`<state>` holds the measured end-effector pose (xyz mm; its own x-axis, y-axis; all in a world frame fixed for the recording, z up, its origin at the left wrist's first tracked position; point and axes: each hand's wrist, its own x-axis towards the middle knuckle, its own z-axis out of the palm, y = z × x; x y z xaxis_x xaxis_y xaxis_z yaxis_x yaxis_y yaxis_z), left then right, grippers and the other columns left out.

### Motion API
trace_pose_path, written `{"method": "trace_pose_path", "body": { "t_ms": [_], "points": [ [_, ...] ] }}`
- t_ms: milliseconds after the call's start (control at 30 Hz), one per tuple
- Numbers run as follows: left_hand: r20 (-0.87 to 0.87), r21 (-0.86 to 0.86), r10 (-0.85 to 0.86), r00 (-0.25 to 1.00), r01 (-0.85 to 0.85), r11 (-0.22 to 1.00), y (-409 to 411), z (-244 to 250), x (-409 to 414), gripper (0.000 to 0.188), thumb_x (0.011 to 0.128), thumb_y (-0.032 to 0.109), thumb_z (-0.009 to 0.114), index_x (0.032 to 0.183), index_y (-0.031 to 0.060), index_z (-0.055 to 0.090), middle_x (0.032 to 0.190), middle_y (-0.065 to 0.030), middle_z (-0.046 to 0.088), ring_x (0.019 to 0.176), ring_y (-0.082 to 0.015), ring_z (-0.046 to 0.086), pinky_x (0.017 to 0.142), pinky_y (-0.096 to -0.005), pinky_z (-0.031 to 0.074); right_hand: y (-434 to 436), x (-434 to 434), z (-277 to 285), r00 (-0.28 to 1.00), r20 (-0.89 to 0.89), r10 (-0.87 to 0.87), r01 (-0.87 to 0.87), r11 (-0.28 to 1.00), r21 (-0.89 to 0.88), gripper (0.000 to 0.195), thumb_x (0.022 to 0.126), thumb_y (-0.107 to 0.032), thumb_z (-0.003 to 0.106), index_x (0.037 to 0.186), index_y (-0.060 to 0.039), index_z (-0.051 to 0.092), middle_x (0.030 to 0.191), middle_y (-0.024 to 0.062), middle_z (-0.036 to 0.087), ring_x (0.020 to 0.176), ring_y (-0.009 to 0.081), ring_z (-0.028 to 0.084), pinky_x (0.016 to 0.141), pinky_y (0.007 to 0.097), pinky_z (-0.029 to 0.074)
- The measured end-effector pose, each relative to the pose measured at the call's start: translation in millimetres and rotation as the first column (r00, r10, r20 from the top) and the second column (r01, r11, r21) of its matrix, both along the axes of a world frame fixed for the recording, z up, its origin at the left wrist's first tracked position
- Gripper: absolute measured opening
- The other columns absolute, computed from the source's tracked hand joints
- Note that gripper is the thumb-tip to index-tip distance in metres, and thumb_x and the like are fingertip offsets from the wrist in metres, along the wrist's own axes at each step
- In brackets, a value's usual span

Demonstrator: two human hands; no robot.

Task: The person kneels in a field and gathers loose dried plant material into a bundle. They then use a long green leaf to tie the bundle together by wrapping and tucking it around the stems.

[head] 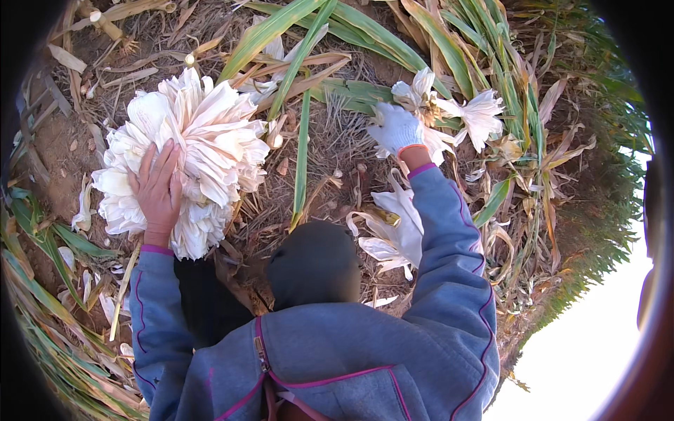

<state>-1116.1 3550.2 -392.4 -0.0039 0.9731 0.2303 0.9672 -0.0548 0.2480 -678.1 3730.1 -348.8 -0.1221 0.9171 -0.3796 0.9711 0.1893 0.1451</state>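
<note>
My bare left hand [158, 187] lies flat on a large, layered bundle of pale corn husks [221, 142]. Its fingers are stretched out and slightly apart, and the bundle partly covers a dark trouser leg [205, 294]. My right hand [397, 129] wears a white knitted glove with an orange cuff edge. It is down at a cluster of opened corn husks [432, 139] on the ground; its fingertips are hidden, so whether it grips a husk is unclear. Closer to me, another opened husk [392, 247] with a cut stalk end lies by my right forearm.
Brown soil [337, 194] is littered with dry straw and husk scraps. Long green corn leaves [303, 152] cross the middle. Heaped stalks and leaves [526, 105] line the right side, and more leaves [52, 310] lie at the left. A cut stalk stub [105, 26] stands at the upper left.
</note>
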Motion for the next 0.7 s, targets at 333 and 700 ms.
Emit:
{"method": "trace_pose_path", "body": {
  "t_ms": [333,700],
  "points": [
    [0.009,0.007,0.018,1.0,-0.018,1.0,-5,8,-7,0.039,0.089,0.025,0.051,0.127,0.0265,0.058,0.135,0.0099,0.052,0.13,-0.0159,0.041,0.113,-0.0501,0.011,-52,103,-63,0.971,0.217,-0.102,0.121,0.99,-0.077,0.065,0.079,-0.018,0.065,0.139,-0.0224,0.039,0.117,0.022,0.056,0.103,0.0414,0.059,0.084,0.048,0.051],
    [-0.021,-0.003,0.019,1.0,-0.019,1.0,-9,10,-5,0.042,0.092,0.031,0.049,0.134,0.0267,0.051,0.138,0.0103,0.048,0.133,-0.0151,0.036,0.116,-0.051,0.008,-70,-106,136,0.376,-0.927,0.005,-0.286,0.952,-0.111,0.085,0.069,-0.013,0.079,0.141,-0.0004,0.035,0.137,0.0165,0.048,0.122,0.0257,0.051,0.104,0.0359,0.04]
  ]
}}
